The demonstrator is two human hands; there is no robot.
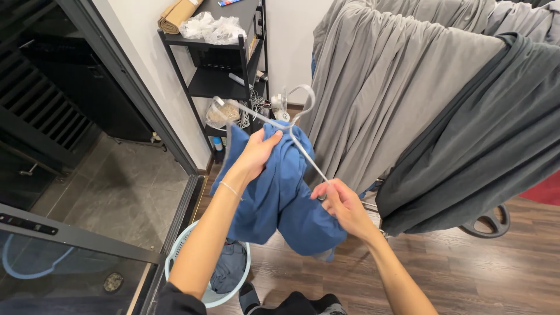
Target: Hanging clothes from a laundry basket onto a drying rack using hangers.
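- I am gripping the bunched blue cotton garment (280,198) with my left hand (256,154), fingers curled and pressed together over the fabric near its top edge.
- I am pinching the lower end of the thin white wire hanger (291,125) with my right hand (341,204), fingertips closed on the wire where it meets the cloth.
- The hanger is tilting across the top of the garment, its hook (303,96) pointing up and away from me, one arm reaching left past my left hand.
- The blue garment is hanging in the air between my hands, above the wooden floor (466,268).
- A pale blue round plastic laundry basket (198,274) is sitting on the floor below my left arm, with dark grey clothing inside.
- Grey sheets (385,87) and a darker grey cloth (484,140) are draping over a drying rack just to my right.
- A black metal shelf unit (227,64) is standing against the wall ahead.
- A dark-framed glass door (116,192) is at my left.
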